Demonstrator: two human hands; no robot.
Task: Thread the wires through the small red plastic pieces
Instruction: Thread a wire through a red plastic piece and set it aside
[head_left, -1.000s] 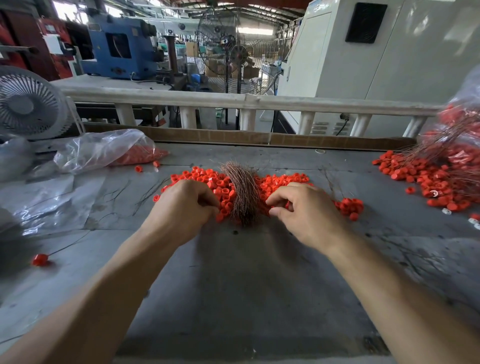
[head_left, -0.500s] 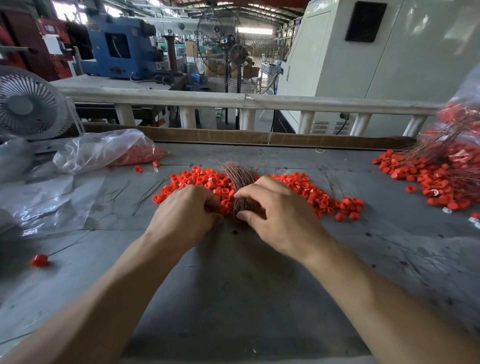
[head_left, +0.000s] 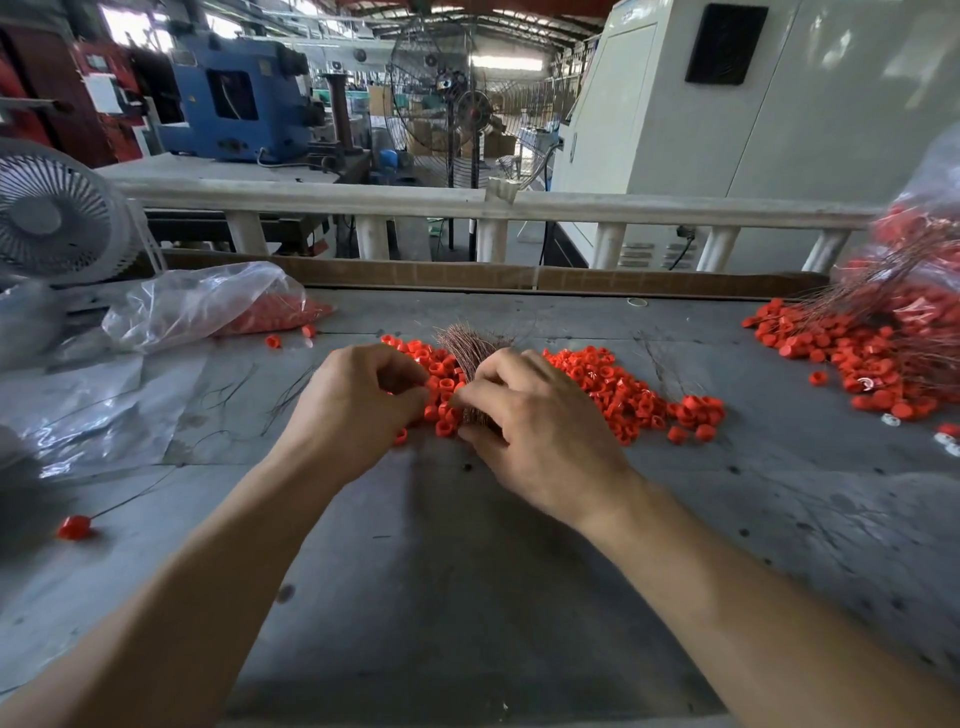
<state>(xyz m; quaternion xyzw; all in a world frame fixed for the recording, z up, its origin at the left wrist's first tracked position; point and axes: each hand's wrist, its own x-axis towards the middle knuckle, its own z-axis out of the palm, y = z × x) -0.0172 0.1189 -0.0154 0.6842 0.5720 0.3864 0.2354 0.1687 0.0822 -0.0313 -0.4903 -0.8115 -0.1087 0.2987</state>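
Right grip (head_left: 524, 415): fingers curled, thumb and forefinger pinched at the near end of the wire bundle (head_left: 475, 348). Whether I have one strand singled out or several, I cannot tell; the strands are too fine to resolve.

Left grip (head_left: 358, 400): fingers curled in over the red pieces (head_left: 613, 384), fingertips close to the right thumb. It looks like a pinch on a single piece, but my own knuckles hide the contact, so not confirmed.

Key relation: the bundle lies between the two grips, long axis running from 6 toward 12 o'clock, fanned tips pointing away from me at 12. The right grip sits on its 6 o'clock end; the left is just beside it at 9. The right is nearer the wire, the left nearer the loose pieces on its side.

Judgement: the next move needs a wire end drawn toward 9 to meet the hole of a piece held by the left. The axes must line up, and the hole's facing is not visible.

Outward: red pieces spread on the bench (head_left: 467, 597) from 10 to 2 o'clock around the bundle. A finished heap (head_left: 883, 358) with wires lies far off at 2. One threaded piece (head_left: 75, 527) lies alone at 8.
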